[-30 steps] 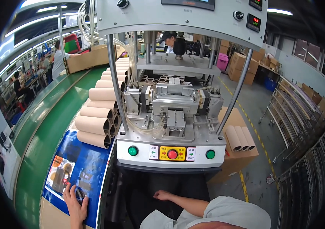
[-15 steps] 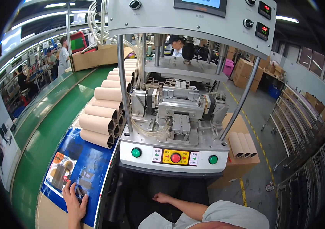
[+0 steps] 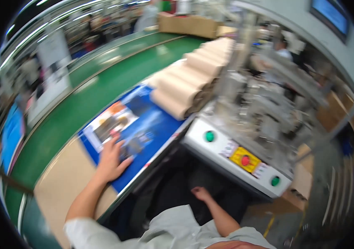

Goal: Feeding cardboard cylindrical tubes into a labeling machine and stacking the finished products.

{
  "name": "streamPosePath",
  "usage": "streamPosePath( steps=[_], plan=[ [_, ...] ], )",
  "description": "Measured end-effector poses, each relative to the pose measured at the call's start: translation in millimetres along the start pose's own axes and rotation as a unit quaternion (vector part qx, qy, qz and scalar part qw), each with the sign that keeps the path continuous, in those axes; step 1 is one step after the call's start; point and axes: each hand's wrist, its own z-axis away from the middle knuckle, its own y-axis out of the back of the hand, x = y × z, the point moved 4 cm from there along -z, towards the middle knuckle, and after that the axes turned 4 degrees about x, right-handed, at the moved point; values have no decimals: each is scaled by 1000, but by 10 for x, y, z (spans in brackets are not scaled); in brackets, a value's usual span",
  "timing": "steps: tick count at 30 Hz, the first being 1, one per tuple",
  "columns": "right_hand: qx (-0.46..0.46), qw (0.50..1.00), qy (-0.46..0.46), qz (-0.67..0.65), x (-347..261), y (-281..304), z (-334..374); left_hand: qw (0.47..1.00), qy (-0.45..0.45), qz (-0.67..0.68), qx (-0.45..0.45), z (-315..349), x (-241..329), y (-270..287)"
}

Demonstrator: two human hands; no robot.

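My left hand (image 3: 111, 159) lies on a blue printed sheet (image 3: 162, 110), its fingers stretched toward the printed pictures. It appears to hold nothing, though blur softens the fingertips. Low in front of my body, over the dark area below the machine, is my right hand (image 3: 202, 193). Its fingers look loosely curled, and no object shows in it. Beyond the sheet, brown cardboard tubes (image 3: 177, 89) are stacked in a long row. To their right stands a press machine, whose front panel (image 3: 222, 145) carries a red button (image 3: 246, 160) and green buttons (image 3: 209, 136).
A green conveyor belt (image 3: 102, 79) runs along the left, with a brown board (image 3: 62, 178) beside the blue sheet. An open cardboard box (image 3: 189, 25) sits at the far end. Another carton (image 3: 287, 201) stands right of the machine. People in the background are blurred.
The view has swung left and tilted, so the machine now sits to the right and is blurred. My left hand stays on the blue sheet, with more of the forearm showing; my right hand stays low.
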Motion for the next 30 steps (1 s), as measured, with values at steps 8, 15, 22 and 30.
streamPosePath(
  steps=[8,15,22,30],
  plan=[
    [38,997,-8,-63,31,185,39,999,-6,-41,21,83,-101,-186],
    [19,998,-13,-61,-106,179,75,999,-2,-34,11,90,-134,-153],
    [28,997,-32,-72,-128,172,109,1000,-4,-30,-2,66,-125,-140],
    [33,997,-47,-59,-293,253,208,999,1,-34,-2,53,-111,-149]
  ],
)
